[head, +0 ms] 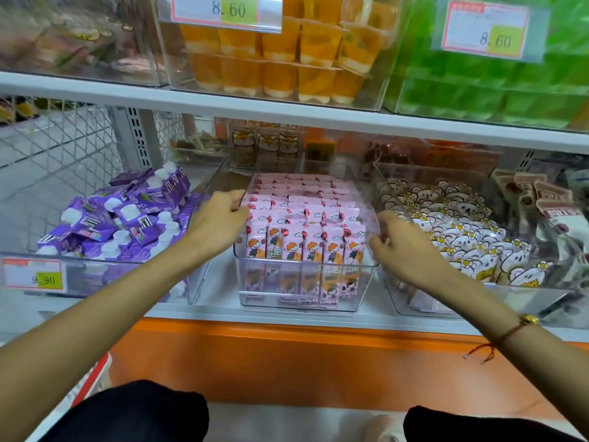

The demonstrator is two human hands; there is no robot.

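- The clear bin (pixel 306 306) of pink snack packets (pixel 314 240) sits in the middle of the lower shelf (pixel 223 309), right at the front edge.
- The left hand (pixel 220 220) has its fingers curled over the bin's left wall, gripping it.
- The right hand (pixel 404 247) is doing the same on the right wall, fingers hooked on the rim.
- There are purple pouches (pixel 127 218) in the bin to the left and white flower packs (pixel 462 240) on the right, both just beside it.
- Orange jelly cups (pixel 280 59) are up on the shelf above.

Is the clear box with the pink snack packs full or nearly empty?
Full. The pink snack packs stand in tight rows filling the clear box front to back.
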